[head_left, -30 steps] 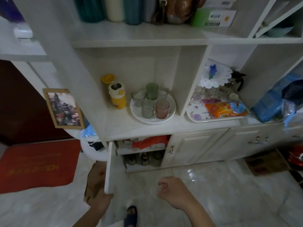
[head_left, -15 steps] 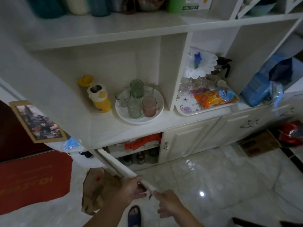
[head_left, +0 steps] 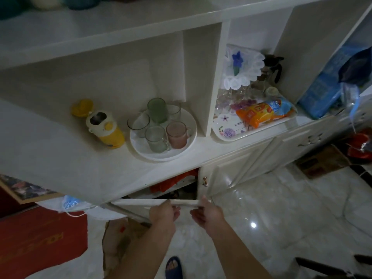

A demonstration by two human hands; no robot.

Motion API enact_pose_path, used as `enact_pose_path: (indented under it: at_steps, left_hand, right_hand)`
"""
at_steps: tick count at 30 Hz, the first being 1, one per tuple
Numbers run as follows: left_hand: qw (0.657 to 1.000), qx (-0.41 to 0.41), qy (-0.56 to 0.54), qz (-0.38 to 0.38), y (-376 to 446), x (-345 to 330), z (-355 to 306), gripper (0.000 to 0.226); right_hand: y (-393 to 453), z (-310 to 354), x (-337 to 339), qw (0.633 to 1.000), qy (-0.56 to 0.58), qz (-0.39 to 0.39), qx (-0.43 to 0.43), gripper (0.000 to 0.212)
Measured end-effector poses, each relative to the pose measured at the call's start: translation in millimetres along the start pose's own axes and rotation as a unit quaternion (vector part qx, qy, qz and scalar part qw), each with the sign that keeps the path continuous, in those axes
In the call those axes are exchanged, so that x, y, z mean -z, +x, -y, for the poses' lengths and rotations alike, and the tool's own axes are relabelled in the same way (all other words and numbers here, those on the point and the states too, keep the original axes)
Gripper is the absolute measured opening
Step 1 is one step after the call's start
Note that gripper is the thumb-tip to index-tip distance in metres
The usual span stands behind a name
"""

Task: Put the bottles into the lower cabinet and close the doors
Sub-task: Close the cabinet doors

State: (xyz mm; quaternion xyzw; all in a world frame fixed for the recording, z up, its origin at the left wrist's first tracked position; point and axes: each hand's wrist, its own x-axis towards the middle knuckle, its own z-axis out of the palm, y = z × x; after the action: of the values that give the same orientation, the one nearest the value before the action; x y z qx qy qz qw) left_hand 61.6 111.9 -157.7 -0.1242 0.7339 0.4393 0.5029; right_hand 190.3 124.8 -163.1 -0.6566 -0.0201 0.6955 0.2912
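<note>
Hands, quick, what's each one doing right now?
Left hand: closed on the top edge of the lower cabinet door.
Right hand: gripping the same door edge.

One head view only, wide-angle, looking forward and steeply down from above. It is tilting, so the shelf (head_left: 100, 158) lines are running slanted. The camera is sitting close over the cabinet: shelf filling the upper frame, floor (head_left: 261, 208) lower right, both hands (head_left: 164, 211) entering from the bottom edge, near the lens.
</note>
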Motion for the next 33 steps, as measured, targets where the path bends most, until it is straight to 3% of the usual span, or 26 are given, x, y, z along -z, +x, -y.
enact_pose_path:
  at_steps: [5,9,12,17,26,33]
  left_hand:
    - [0.997,0.003,-0.067,0.038,22,2,-19,0.031]
    - [0.993,0.005,-0.109,0.053,27,-1,-30,0.023]
    - [0.984,0.007,-0.143,0.103,26,-2,-32,0.008]
    - [0.977,0.004,-0.188,0.099,32,-6,-33,0.005]
    - [0.959,0.035,-0.256,0.117,34,-4,-46,0.035]
    - [0.962,0.043,-0.237,0.132,37,-1,-48,0.031]
  right_hand:
    - [14,24,-16,0.998,0.04,0.05,0.001,0.044]
    - [19,30,-31,0.992,0.099,0.06,0.04,0.041]
    - [22,33,-36,0.991,0.096,0.076,0.053,0.039]
    - [30,42,-43,0.991,0.084,0.093,0.054,0.043]
    - [36,55,-56,0.984,0.129,0.125,0.006,0.031]
    - [38,64,-60,0.981,0.117,0.149,-0.032,0.039]
